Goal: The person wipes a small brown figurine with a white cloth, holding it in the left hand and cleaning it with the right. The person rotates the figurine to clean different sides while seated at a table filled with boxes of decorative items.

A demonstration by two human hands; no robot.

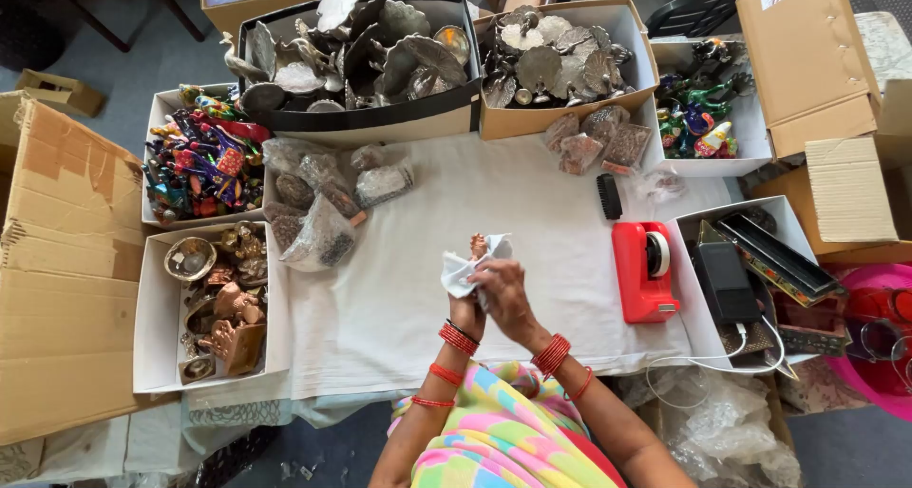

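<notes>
While both hands close together over the white tablecloth (532, 212), the right hand (501, 291) curls its fingers round a white cloth (459, 274) wrapping one small figurine (478, 246); the left hand (465, 309) grips it from below. One red tape dispenser (644, 269) stands nearby, with one black brush (609, 195) beyond.

— What's laid out on my white cloth (532, 212)?
— A red tape dispenser (644, 271), a black brush (609, 195), and bagged pieces (323, 208).
— And around my table?
— Boxes of silver metal figures (366, 56), painted figurines (201, 155) and brass items (217, 298).
</notes>
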